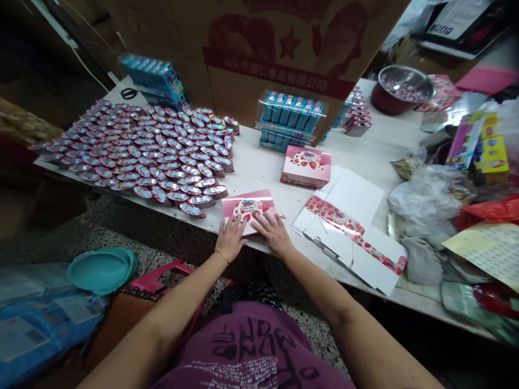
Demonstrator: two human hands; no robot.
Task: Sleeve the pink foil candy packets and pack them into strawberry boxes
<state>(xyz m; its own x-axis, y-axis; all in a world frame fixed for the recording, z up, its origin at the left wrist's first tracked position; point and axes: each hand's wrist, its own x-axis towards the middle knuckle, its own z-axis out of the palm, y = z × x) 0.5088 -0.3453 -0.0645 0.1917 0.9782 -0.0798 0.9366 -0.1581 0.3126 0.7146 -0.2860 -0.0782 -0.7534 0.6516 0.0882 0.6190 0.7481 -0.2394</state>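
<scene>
A pink box with strawberry print (pixel 248 204) lies near the table's front edge, right below me. My left hand (pixel 231 237) rests on its near left part, fingers stretched out. On its near right part my right hand (pixel 274 233) lies flat with the fingers spread. Behind it to the right is another pink strawberry box (pixel 307 166), closed. Right of my right hand is a stack of flat white and pink carton blanks (pixel 338 227). Many small oval cups with shiny lids (pixel 170 156) stand in close rows on the left side of the table.
Blue packs in clear wrap (pixel 292 113) stand before a large brown carton (pixel 259 59); more blue packs (pixel 152 75) and black scissors (pixel 128 94) are farther left. A metal bowl (pixel 405 89) sits back right. Plastic bags (pixel 425 200) crowd the right. Teal basins (pixel 101 270) are lower left.
</scene>
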